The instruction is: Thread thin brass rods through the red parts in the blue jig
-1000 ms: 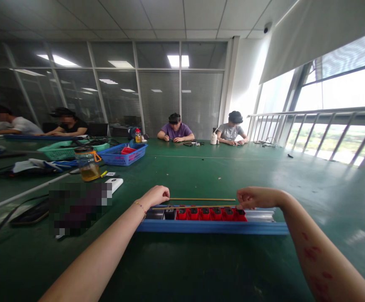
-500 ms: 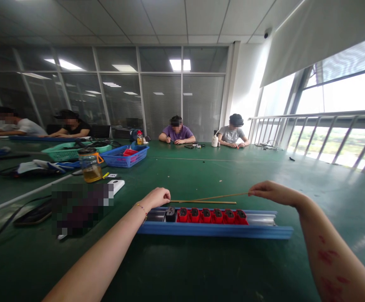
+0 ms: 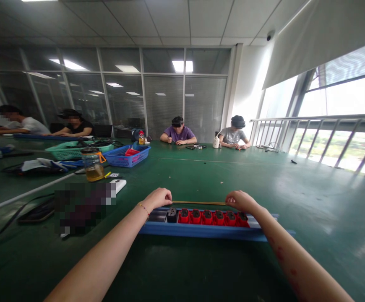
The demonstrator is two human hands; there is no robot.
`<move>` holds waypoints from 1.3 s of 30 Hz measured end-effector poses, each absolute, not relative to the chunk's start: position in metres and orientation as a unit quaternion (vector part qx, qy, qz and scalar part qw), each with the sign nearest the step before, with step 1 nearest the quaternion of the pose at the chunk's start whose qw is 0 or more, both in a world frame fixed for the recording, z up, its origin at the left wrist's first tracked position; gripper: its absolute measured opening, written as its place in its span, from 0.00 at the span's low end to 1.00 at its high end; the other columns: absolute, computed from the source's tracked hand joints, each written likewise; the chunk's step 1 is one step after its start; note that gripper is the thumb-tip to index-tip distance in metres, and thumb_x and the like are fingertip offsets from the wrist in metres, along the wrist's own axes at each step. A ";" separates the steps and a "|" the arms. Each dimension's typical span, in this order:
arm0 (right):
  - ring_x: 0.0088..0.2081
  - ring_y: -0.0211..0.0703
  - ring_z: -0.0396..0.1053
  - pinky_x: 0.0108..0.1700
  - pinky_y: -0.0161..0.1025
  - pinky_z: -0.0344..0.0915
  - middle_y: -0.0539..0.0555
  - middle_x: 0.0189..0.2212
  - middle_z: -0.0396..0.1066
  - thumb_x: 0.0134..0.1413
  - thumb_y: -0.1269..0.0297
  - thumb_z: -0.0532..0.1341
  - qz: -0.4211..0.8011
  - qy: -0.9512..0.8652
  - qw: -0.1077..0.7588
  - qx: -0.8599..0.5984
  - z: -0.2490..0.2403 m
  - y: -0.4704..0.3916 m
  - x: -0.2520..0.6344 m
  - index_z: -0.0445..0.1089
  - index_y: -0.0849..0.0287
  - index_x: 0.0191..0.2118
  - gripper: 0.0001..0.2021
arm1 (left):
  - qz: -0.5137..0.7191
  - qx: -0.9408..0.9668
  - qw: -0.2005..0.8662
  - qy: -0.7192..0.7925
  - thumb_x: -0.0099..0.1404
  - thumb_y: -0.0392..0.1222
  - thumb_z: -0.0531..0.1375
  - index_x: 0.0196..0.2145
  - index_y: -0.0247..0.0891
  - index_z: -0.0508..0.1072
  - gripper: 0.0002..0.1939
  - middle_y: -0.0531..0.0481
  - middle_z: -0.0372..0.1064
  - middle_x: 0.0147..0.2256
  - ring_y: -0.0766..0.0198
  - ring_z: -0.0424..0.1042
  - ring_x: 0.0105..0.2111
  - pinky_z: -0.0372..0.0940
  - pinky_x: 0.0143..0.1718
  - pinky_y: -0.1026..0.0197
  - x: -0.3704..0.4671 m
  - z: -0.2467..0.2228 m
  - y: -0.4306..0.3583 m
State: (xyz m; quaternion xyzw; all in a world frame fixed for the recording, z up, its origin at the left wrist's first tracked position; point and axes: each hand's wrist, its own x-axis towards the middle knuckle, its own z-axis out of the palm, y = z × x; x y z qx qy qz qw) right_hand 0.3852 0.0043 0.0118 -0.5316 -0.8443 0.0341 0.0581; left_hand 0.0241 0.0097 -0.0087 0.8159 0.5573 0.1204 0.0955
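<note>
Two thin tan sticks or strips (image 3: 198, 203) lie close together behind a blue rail. My left hand (image 3: 160, 199) is closed on their left end, its fingertips pinched. At the other end my right hand (image 3: 241, 201) pinches them too, its forearm crossing over the rail's right part. The blue rail (image 3: 201, 230) lies lengthwise in front of both hands, with a silvery inner channel. In it sit one black piece (image 3: 172, 214) at the left and a row of several red pieces with dark tops (image 3: 207, 217).
To the left are a jar of amber liquid (image 3: 93, 165), a blue basket (image 3: 127, 157) with a red item, a green basket (image 3: 75, 152), a white device (image 3: 118, 185) and a dark phone (image 3: 37, 211). Several people sit along the far side of the green table (image 3: 182, 176).
My right hand has moved left, nearer my left hand. The strips, spread apart at their right end before, now lie almost together. The view has shifted slightly.
</note>
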 end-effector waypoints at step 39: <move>0.36 0.45 0.70 0.35 0.38 0.64 0.56 0.40 0.70 0.52 0.76 0.47 -0.169 -0.842 0.079 -0.506 0.006 -0.082 0.416 0.48 0.55 0.58 0.26 | 0.097 0.840 -0.126 0.519 0.60 0.26 0.43 0.46 0.40 0.61 0.20 0.46 0.65 0.41 0.61 0.65 0.40 0.59 0.39 0.60 0.037 0.019 -0.106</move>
